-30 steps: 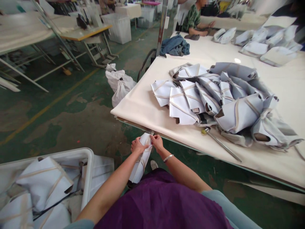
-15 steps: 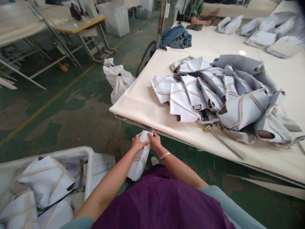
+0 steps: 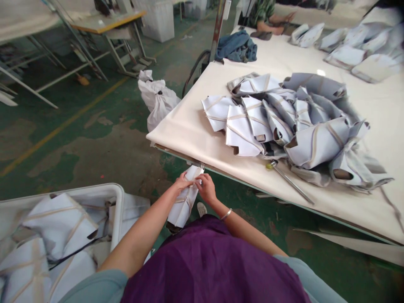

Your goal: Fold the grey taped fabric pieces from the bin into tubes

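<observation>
A broad table covered in smooth cream sheeting [image 3: 192, 130] spreads from twelve round to four o'clock. The person's purple garment [image 3: 217, 265] fills six o'clock. At eight o'clock, a pale plastic bin with a thick rounded rim [image 3: 119, 206] holds white pieces crossed with beige tape. A loose heap of similar white, tape-crossed pieces [image 3: 279, 111] lies on the table at two o'clock. A knotted white sack [image 3: 159, 101] stands beside the table at ten o'clock, and a crumpled blue cloth [image 3: 236, 46] rests on it at one. The folded white piece with beige tape strips [image 3: 183, 206] is between six and seven o'clock, held near the table's edge, its upper end slanting toward one o'clock. A slim metal rod [image 3: 292, 182] lies just beside the heap, between three and four. The bare left hand [image 3: 184, 182] grips the folded piece from its left. The bare right hand [image 3: 206, 189] has its fingers bent narrowly at the piece's right edge; they are small here, so I cannot tell whether they pinch it. A silver bangle [image 3: 226, 214] circles the right wrist at five o'clock.
</observation>
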{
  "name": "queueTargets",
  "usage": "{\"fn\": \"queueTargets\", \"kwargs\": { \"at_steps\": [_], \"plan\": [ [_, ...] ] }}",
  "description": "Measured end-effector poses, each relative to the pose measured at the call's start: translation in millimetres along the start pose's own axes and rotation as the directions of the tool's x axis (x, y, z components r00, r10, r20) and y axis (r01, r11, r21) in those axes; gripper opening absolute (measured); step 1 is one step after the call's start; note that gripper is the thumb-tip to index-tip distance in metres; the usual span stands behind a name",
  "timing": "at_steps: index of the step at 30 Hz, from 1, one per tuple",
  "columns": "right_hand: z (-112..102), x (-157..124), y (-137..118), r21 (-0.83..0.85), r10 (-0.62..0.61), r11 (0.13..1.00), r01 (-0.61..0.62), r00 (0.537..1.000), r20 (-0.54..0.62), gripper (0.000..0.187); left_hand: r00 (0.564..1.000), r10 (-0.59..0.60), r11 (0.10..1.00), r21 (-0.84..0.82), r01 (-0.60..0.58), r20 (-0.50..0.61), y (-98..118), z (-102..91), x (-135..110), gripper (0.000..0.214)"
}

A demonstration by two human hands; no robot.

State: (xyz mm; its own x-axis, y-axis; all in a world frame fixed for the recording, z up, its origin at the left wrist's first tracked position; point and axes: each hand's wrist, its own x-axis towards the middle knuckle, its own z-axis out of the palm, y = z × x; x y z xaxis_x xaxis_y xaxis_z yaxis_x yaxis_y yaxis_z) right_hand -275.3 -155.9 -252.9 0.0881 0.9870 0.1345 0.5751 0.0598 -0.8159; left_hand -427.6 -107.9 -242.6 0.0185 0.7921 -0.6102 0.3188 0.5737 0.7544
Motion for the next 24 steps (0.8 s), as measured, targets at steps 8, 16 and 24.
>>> {"fn": "queueTargets", "kwargs": {
  "at_steps": [8, 16, 24],
  "plan": [
    [-14.2, -2.4, -9.2, -0.140, -0.363, 0.885, 0.445, 0.845, 0.392, 0.020, 0.997, -0.071, 0.997, 0.029, 0.072, -0.019, 8.1, 1.3, -10.7, 0.086],
    [-22.7, 7.4, -6.8, -0.041, -0.423, 0.854, 0.519, 0.738, 0.525, 0.032, 0.999, -0.044, 0.997, 0.068, 0.045, -0.018, 5.0, 1.5, -8.6, 0.082],
    [-25.0, 21.8, -6.5, 0.038, -0.444, 0.835, 0.550, 0.631, 0.636, 0.028, 0.999, -0.052, 0.998, 0.046, 0.052, 0.004, 5.4, -0.1, -6.2, 0.083]
  ]
}}
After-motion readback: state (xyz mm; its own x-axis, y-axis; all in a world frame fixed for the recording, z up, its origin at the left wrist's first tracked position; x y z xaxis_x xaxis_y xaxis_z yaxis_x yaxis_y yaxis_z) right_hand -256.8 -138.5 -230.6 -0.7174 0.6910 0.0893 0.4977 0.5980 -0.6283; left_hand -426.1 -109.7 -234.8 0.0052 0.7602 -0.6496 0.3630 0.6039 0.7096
